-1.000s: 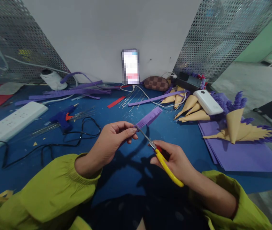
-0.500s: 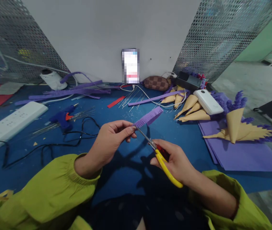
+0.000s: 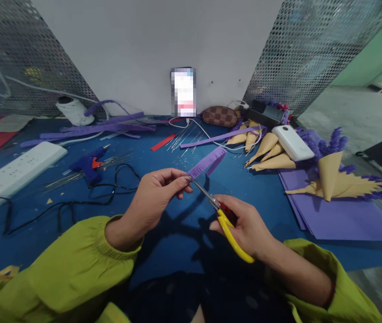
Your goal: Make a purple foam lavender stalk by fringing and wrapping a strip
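Between the thumb and fingers of my left hand [image 3: 160, 197] is pinched one end of a purple paper strip [image 3: 207, 163]. Fine slits run along the strip's edge, and its far end curls back down. My right hand [image 3: 244, 224] grips a pair of scissors [image 3: 233, 235] with yellow handles and a bit of red near the pivot. Their narrow metal blades reach up to the strip right beside my left fingertips. Whether the blade tips are apart is too small to tell.
A glue gun [image 3: 88, 166], its black cord and a white power strip [image 3: 25, 172] lie left. Behind are purple strips [image 3: 110, 128], thin wires [image 3: 186, 137] and a propped phone [image 3: 184, 92]. Right are a power bank [image 3: 292, 142], paper cones [image 3: 266, 146], purple sheets [image 3: 352, 224] and wrapped purple flowers [image 3: 332, 143].
The far end of the purple strip has tilted slightly down and left. The scissors' yellow handle has swung a little to the left in my right hand. My left hand stays in place.
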Motion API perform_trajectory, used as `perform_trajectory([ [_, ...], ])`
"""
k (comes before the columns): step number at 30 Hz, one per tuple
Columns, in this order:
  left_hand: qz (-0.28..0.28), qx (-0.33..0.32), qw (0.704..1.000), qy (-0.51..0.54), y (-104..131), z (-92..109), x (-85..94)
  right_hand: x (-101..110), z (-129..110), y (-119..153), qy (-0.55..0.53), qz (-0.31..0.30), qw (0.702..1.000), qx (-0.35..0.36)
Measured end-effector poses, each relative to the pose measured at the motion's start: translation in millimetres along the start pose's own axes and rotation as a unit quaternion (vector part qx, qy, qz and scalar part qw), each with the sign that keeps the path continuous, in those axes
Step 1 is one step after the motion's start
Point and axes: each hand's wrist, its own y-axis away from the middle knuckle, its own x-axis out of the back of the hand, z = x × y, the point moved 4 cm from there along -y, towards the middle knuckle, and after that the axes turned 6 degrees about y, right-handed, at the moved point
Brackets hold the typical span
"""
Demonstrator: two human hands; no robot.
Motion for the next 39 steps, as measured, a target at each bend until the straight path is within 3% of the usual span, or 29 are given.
perform_trajectory([
  [11, -0.004, -0.006, 1.0, -0.014, -0.1, 1.6, -1.0, 1.0, -1.9, -1.1, -0.043, -0.018, 0.999, 0.005],
  [18, -0.009, 0.004, 1.0, 0.001, 0.5, 0.8, -1.0, 0.4, -1.6, -0.8, -0.04, 0.003, 0.999, 0.019],
  [39, -0.036, 0.023, 0.999, -0.001, 1.9, -1.3, -1.6, -4.2, -1.5, -2.2, -0.058, -0.03, 0.998, -0.01],
])
